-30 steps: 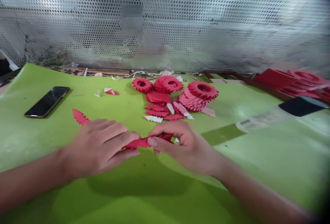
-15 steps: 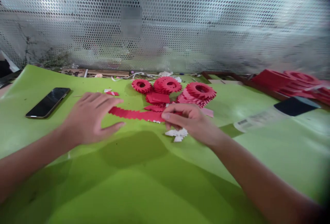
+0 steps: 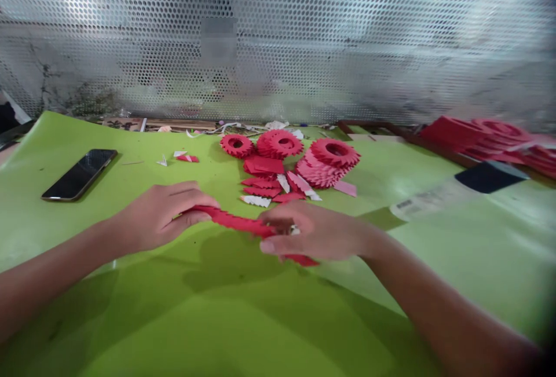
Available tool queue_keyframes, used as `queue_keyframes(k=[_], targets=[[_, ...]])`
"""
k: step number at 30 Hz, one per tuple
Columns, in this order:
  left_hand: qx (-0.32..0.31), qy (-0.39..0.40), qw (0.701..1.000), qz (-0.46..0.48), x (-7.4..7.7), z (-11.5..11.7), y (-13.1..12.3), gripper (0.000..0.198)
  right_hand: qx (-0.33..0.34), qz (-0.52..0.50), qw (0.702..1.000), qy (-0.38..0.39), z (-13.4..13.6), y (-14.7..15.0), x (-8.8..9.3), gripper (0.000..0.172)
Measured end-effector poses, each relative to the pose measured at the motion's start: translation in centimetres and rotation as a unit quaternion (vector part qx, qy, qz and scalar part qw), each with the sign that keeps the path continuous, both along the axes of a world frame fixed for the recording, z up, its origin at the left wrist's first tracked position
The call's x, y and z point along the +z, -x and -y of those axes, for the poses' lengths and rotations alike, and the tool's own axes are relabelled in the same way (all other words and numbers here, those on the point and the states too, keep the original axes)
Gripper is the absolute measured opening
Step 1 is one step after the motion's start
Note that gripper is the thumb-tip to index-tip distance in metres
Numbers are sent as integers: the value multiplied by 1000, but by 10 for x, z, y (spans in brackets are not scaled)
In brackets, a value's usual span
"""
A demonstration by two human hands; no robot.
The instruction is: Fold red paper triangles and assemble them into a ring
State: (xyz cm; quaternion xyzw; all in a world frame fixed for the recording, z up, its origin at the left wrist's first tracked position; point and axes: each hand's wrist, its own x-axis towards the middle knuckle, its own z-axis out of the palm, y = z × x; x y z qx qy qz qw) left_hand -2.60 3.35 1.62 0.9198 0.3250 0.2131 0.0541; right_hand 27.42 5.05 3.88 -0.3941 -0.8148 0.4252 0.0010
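Observation:
Both hands hold a long red strip of folded paper pieces [image 3: 237, 222] just above the green table cover [image 3: 217, 319]. My left hand [image 3: 163, 215] is closed round the strip's left end. My right hand [image 3: 310, 232] pinches its right part, and a red end sticks out below the fingers. Beyond the hands lie loose red and white folded paper pieces [image 3: 269, 189] and three red toothed paper rings [image 3: 278, 144].
A black phone [image 3: 80, 173] lies at the left. A clear bottle with a black cap [image 3: 460, 191] lies at the right, and more red paper work [image 3: 486, 136] sits at the far right. A perforated metal screen [image 3: 278, 41] closes off the back.
The strip was lifted and stretched out towards the rings, then came back nearer to me. My left hand, open half a second ago, has closed on its left end.

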Motion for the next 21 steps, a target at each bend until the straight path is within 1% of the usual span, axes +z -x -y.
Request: queue_keyframes(k=[3, 5, 6, 7, 9, 11, 13, 16, 18, 21], targets=[[-33, 31, 999, -15, 2, 6, -6, 49, 13, 2, 1000, 15, 13, 14, -4, 48], [-34, 41, 998, -35, 2, 8, -9, 48, 15, 4, 1000, 17, 16, 18, -6, 47], [-26, 33, 998, -46, 0, 10, -10, 48, 14, 6, 1000, 9, 17, 19, -8, 46], [-13, 13, 998, -55, -1, 11, -11, 48, 12, 10, 1000, -6, 16, 19, -8, 46], [10, -54, 996, -64, -5, 15, -16, 49, 2, 12, 999, -31, 15, 19, -10, 44], [5, -129, 990, -61, -10, 21, -23, 45, -3, 5, 1000, -26, 14, 22, -12, 41], [-12, -175, 983, -56, -14, 27, -30, 38, 7, -12, 1000, 0, 15, 27, -15, 34], [-29, -200, 978, -54, -20, 32, -38, 28, 39, -50, 997, 45, 17, 34, -20, 22], [-35, -200, 978, -50, -23, 32, -39, 27, 40, -59, 996, 55, 18, 35, -21, 25], [-31, -190, 980, -51, -24, 28, -35, 27, 7, -56, 997, 61, 15, 30, -20, 33]])
